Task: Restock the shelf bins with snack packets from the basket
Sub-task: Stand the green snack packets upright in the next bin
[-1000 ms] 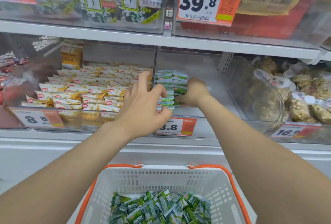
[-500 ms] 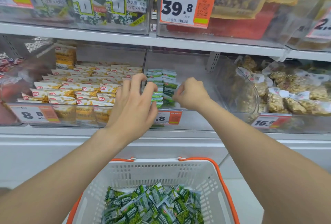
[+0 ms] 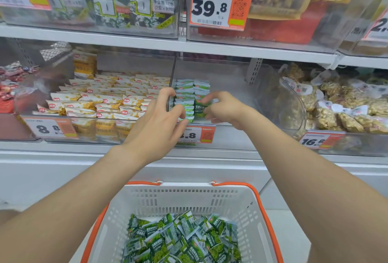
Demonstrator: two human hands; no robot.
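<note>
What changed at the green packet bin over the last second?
The right hand has drawn back toward the bin front, loosened from a fist and now pinches a dark green packet. The left hand fingers, straight before, have curled at the left green row. The basket and its packets look unchanged.

**A shop's snack aisle**
White shelves (image 3: 147,45) carry clear plastic bins (image 3: 231,78) filled with wrapped snacks, each fronted by an orange-and-white price tag (image 3: 212,8) with a barcode and printed figures such as 39.8. Below stands a white shopping basket (image 3: 189,199) with orange handles, holding green snack packets (image 3: 182,239).
</note>
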